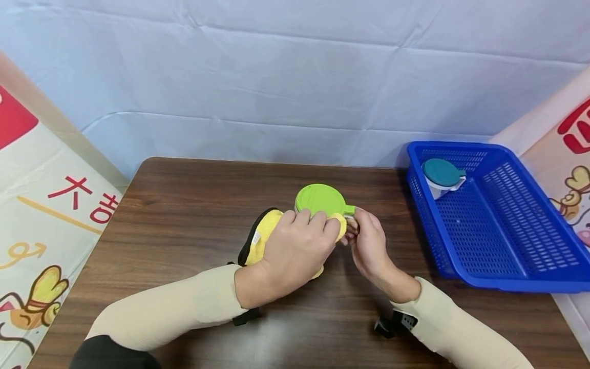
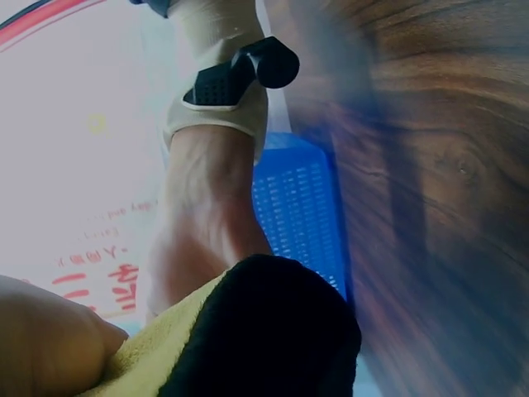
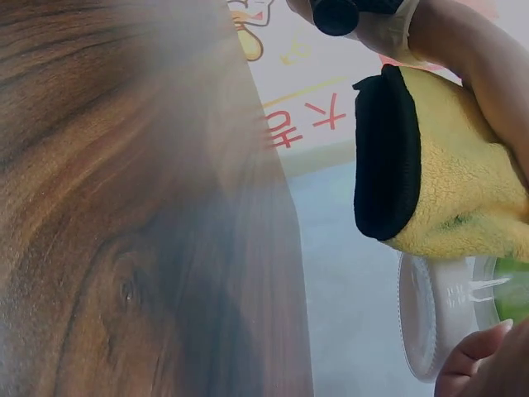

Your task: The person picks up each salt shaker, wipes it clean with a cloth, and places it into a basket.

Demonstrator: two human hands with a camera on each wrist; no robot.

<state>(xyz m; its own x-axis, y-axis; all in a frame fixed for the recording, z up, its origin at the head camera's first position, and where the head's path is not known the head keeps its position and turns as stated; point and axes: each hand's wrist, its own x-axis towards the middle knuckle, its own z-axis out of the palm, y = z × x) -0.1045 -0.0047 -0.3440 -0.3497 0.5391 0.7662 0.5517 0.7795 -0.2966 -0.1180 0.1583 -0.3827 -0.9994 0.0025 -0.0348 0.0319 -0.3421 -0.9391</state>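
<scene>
In the head view my left hand (image 1: 299,243) grips a yellow cloth (image 1: 265,236) with black edging and presses it to the near side of a jar with a light green lid (image 1: 320,199). At the jar's right, by the tab of the lid, the fingers of my right hand (image 1: 370,246) curl and hold it; the cloth and fingers hide their exact grip. The right wrist view shows the jar's clear body (image 3: 446,302) lying sideways in the picture below the cloth (image 3: 463,165). The left wrist view has the cloth's black edge (image 2: 273,331) up close.
A blue plastic basket (image 1: 461,271) stands at the right of the brown wooden table (image 1: 198,205). Inside its back left corner is another jar with a teal lid (image 1: 441,172). A pale cloth backdrop (image 1: 276,77) hangs behind the table, with printed sheets at both sides.
</scene>
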